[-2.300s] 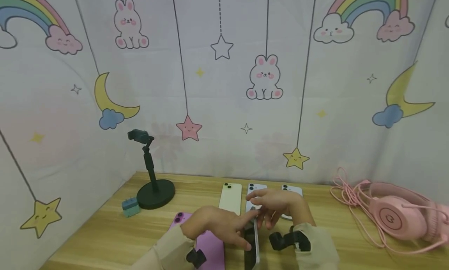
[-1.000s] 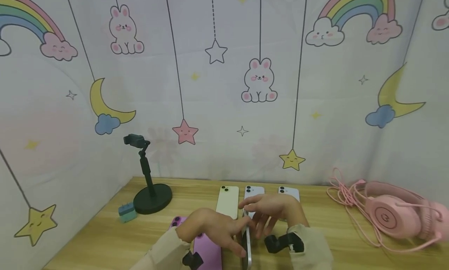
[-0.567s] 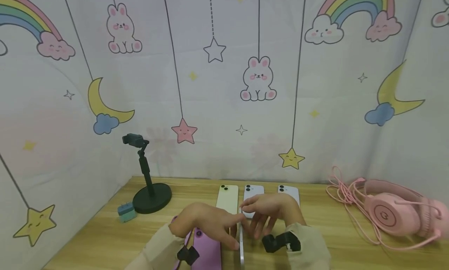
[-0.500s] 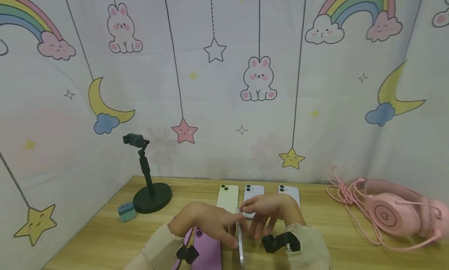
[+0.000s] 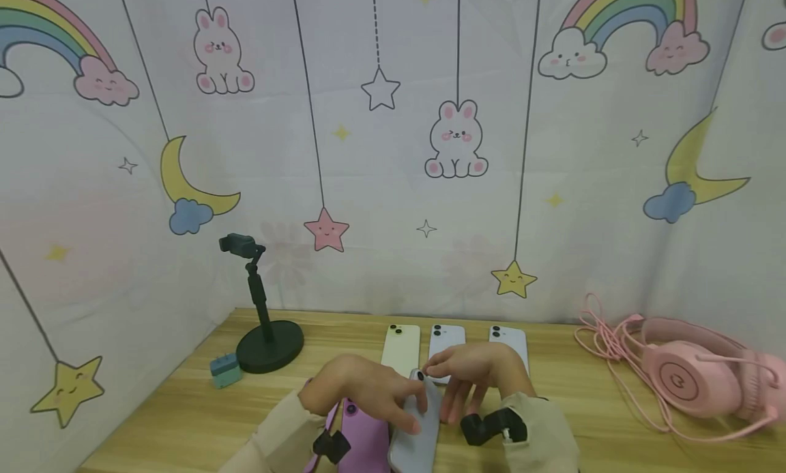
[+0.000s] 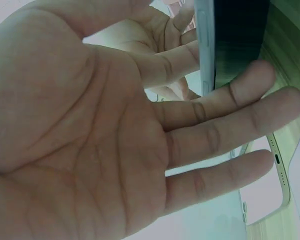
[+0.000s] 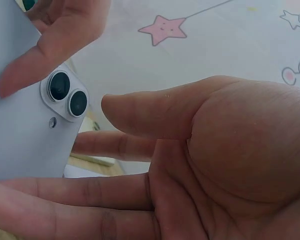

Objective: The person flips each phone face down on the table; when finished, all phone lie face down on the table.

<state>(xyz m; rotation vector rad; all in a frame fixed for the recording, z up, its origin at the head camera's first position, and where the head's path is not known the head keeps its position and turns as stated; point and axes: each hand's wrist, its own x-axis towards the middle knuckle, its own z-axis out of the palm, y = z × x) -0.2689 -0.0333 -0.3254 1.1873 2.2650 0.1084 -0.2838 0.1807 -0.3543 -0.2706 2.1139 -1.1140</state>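
Note:
My left hand (image 5: 374,391) pinches a pale smartphone (image 5: 414,452), thumb and index finger on its back and other fingers on its dark screen side. In the head view its pale back is tilted toward me. Two large lenses show at its corner in the right wrist view (image 7: 59,86). My right hand (image 5: 479,367) is at the phone's upper right edge, fingers extended; in the right wrist view its thumb (image 7: 140,112) stands apart from the phone. A purple phone (image 5: 365,442) lies left of the held one, partly hidden by my left hand.
A pale yellow phone (image 5: 402,347) and two pale phones, one in the middle (image 5: 451,335) and one at right (image 5: 514,338), lie along the back. A black stand (image 5: 270,343) and teal charger block (image 5: 225,370) are left. Pink headphones (image 5: 694,377) with a bundled cord lie right.
The held phone has turned over: its dark screen faced up, then its thin edge showed, and now its pale back does. Both hands stay close to it.

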